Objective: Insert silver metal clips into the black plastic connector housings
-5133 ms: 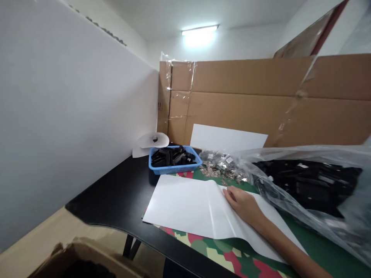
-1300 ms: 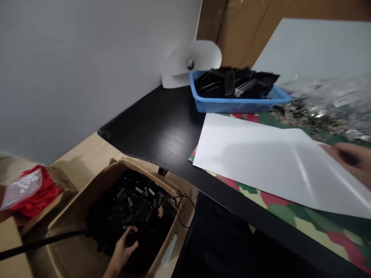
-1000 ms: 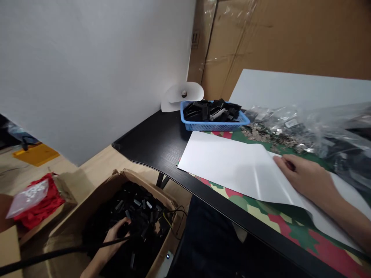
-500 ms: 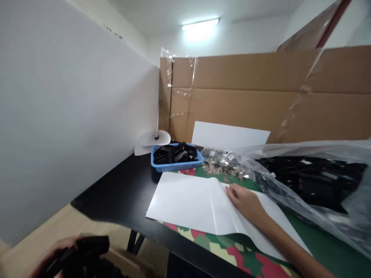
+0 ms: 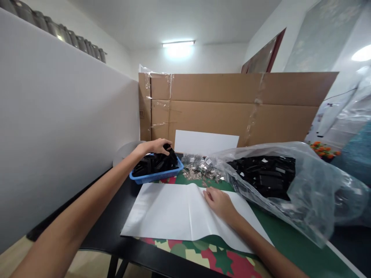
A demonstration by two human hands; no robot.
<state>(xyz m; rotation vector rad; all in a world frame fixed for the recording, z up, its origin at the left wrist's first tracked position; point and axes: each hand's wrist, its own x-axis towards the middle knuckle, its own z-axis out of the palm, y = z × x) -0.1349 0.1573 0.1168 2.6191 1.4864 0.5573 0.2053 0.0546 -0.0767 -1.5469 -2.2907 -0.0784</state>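
Note:
My left hand [image 5: 160, 146] reaches over a blue plastic basket [image 5: 156, 177] at the back left of the table. Its fingers are bent around a black plastic part [image 5: 167, 147], right above the heap of similar black parts [image 5: 149, 165] in the basket. My right hand [image 5: 218, 201] rests on a large white sheet [image 5: 162, 210] in the middle of the table. Those fingers are curled in, and their inner side is hidden, so whatever they may hold cannot be made out. The sheet bulges in a fold beside this hand.
Small metal pieces [image 5: 193, 173] lie loose behind the sheet, close to clear bags [image 5: 199, 160]. A big clear plastic bag [image 5: 313, 204] of black parts spreads over the right side. Cardboard [image 5: 208, 116] walls the back; a white panel [image 5: 72, 116] stands left.
My left hand has come up from the lower left, where it held black parts, to the basket. The right hand stays on the sheet. The view has turned right.

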